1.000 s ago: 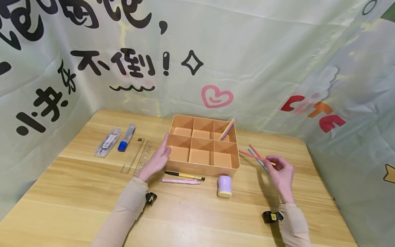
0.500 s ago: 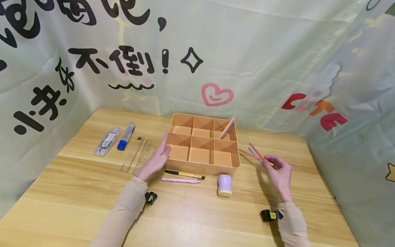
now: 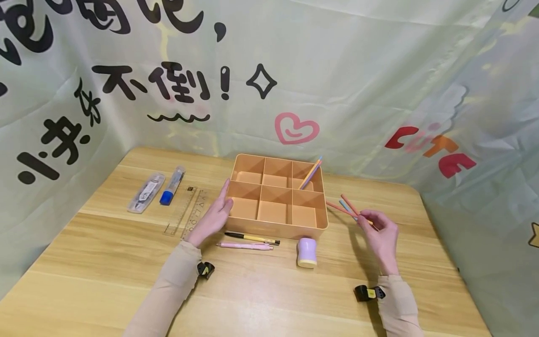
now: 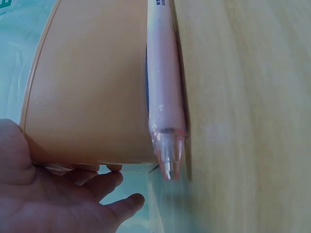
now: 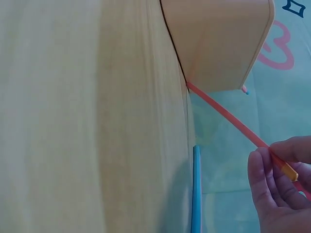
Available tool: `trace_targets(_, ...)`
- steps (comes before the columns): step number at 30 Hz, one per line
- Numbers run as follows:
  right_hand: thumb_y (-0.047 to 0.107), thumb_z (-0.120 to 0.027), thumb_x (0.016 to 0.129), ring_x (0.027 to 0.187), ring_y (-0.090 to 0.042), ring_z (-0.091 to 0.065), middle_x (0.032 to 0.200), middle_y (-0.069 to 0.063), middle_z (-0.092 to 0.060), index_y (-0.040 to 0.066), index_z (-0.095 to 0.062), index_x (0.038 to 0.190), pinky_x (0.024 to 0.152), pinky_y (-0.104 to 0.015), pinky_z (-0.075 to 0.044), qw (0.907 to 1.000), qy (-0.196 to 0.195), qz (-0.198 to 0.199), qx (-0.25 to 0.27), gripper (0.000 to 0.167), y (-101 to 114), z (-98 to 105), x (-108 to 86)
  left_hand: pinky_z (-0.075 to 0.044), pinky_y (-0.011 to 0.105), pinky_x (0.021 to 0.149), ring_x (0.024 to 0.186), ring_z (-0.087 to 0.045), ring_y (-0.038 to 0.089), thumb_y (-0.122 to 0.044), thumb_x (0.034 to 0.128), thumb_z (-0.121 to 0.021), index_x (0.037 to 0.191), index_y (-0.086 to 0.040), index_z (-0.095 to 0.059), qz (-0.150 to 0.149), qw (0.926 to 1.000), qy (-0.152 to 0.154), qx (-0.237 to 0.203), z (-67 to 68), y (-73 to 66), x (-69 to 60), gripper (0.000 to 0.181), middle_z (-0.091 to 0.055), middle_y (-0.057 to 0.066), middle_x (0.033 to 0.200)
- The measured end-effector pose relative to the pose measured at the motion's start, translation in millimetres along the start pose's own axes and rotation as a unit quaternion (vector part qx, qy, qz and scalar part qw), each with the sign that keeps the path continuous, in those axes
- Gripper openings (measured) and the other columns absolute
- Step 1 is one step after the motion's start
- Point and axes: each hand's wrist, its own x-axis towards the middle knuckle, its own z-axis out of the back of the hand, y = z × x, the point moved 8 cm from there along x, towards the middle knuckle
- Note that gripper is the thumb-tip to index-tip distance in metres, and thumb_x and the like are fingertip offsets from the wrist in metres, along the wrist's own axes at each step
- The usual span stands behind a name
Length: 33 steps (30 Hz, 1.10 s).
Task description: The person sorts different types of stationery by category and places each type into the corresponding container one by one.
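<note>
Against my straight-fingered left hand (image 3: 212, 217), an orange plastic tray (image 3: 273, 227) holds thin coloured sticks (image 3: 310, 175); my right hand (image 3: 382, 229) pinches a red stick (image 5: 233, 120); pink pen (image 3: 246, 246) unplaced.

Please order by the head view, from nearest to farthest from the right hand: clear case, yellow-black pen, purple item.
1. Purple item: left of the right hand.
2. Yellow-black pen: farther left, before the tray.
3. Clear case: far left.

Left grip (image 3: 213, 217) extended, partly hidden, seemingly relaxed; right grip (image 3: 382, 234) pinching.
</note>
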Motion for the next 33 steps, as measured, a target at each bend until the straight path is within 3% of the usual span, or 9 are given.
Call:
trace_targets(6, -0.007, -0.070, 0.087, 0.067, 0.002, -0.071, 0.076, 0.011, -0.072, -0.019, -0.065, 0.103, 0.062, -0.010, -0.057, 0.9987, -0.015, 0.029, 0.038, 0.020, 6.4, -0.2, -0.9, -0.007, 0.056, 0.129, 0.156, -0.007, 0.043, -0.011, 0.1093, -0.029, 0.161, -0.005, 0.007, -0.004, 1.0000, 0.000, -0.005, -0.5, -0.9, -0.4, 0.064, 0.005, 0.018, 0.170)
trace_targets(11, -0.007, -0.070, 0.087, 0.065, 0.002, -0.070, 0.077, 0.010, -0.073, -0.017, -0.067, 0.099, 0.060, -0.008, -0.055, 0.9971, -0.030, 0.065, 0.028, 0.015, 12.6, 1.7, -0.9, -0.006, 0.057, 0.129, 0.156, -0.005, 0.044, -0.010, 0.1093, -0.028, 0.161, -0.003, 0.008, -0.008, 0.9999, 0.003, -0.007, -1.1, -1.0, 0.2, 0.063, 0.007, 0.019, 0.170)
trace_targets(18, -0.009, -0.068, 0.086, 0.063, 0.004, -0.068, 0.075, 0.000, -0.075, -0.017, -0.068, 0.097, 0.055, -0.008, -0.052, 0.9961, -0.043, 0.076, 0.010, 0.013, 24.5, 2.6, -3.4, -0.005, 0.055, 0.129, 0.156, -0.006, 0.042, -0.010, 0.1092, -0.028, 0.161, -0.003, 0.008, -0.004, 1.0000, 0.001, -0.005, 0.1, -1.2, 0.4, 0.063, 0.006, 0.018, 0.170)
trace_targets(26, -0.012, -0.065, 0.086, 0.062, 0.002, -0.070, 0.072, 0.006, -0.074, -0.024, -0.063, 0.096, 0.055, -0.008, -0.052, 0.9924, -0.047, 0.099, 0.055, 0.016, 51.3, -1.6, -12.9, -0.005, 0.055, 0.129, 0.156, -0.005, 0.043, -0.011, 0.1093, -0.028, 0.161, -0.005, 0.008, -0.002, 1.0000, 0.003, -0.006, -0.2, 0.1, 0.6, 0.064, 0.007, 0.018, 0.170)
trace_targets(33, -0.017, -0.063, 0.086, 0.061, -0.004, -0.070, 0.073, 0.002, -0.074, -0.029, -0.059, 0.096, 0.061, -0.011, -0.057, 0.9809, -0.068, 0.135, 0.122, 0.016, 44.9, 4.3, -7.4, -0.005, 0.056, 0.129, 0.156, -0.006, 0.043, -0.010, 0.1089, -0.028, 0.161, -0.005, 0.008, -0.002, 1.0000, 0.001, -0.005, -0.4, 0.5, 1.2, 0.064, 0.006, 0.018, 0.170)
